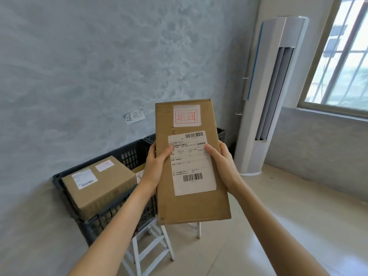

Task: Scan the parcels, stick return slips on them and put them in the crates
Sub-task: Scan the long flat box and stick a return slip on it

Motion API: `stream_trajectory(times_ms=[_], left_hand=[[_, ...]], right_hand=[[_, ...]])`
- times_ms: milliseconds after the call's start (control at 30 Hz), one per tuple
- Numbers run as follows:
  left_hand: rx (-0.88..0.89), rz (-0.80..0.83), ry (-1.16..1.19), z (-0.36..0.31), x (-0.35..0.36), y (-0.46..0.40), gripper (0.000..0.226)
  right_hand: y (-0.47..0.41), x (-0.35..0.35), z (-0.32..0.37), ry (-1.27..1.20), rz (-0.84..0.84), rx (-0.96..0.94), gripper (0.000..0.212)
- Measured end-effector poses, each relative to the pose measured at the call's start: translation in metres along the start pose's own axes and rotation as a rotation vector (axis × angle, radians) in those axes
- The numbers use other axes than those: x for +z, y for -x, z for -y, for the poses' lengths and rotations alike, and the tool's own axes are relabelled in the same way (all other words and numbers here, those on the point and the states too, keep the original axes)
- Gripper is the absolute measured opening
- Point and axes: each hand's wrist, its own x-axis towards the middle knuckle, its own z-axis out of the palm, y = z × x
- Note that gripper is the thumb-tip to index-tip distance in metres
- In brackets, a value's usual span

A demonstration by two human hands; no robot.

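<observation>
Both my hands (189,164) grip slipped parcel (191,162); crate (131,154) far left holds one, this drop remains.

Mottled grey-blue plaster wall (99,66) across the left and centre. Small handwritten paper note (134,117) stuck low on it. Tall white floor-standing air conditioner (266,96) in the corner, upright, blue strip down its left edge, base on the floor. Barred window (338,56) at right, daylight and greenery outside, grey sill below. Glossy pale beige tiled floor (288,216), brighter toward the window side. White metal stool frame (151,248) at bottom centre, standing on the tiles near the wall.
</observation>
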Motion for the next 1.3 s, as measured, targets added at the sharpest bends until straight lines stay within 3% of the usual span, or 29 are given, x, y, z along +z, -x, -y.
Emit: stream_trajectory(times_ms=[367,600,700,800,1300], left_hand=[[-0.017,-0.215,0.011,0.031,-0.031,-0.144,0.047],[-0.008,-0.353,0.006,0.047,-0.076,-0.245,0.044],[-0.015,-0.422,-0.012,0.054,-0.101,-0.277,0.045],[-0.034,-0.481,-0.035,0.066,-0.121,-0.297,0.049],[-0.281,-0.776,0.042,0.147,-0.145,-0.306,0.042]], right_hand=[[-0.174,0.042,-0.050,0.007,0.231,0.061,0.059],[-0.294,0.098,-0.081,0.103,0.367,0.078,0.077],[-0.331,0.125,-0.096,0.101,0.425,0.091,0.070],[-0.356,0.147,-0.112,0.082,0.484,0.149,0.060],[-0.402,0.185,-0.223,0.139,0.763,0.400,0.064]])
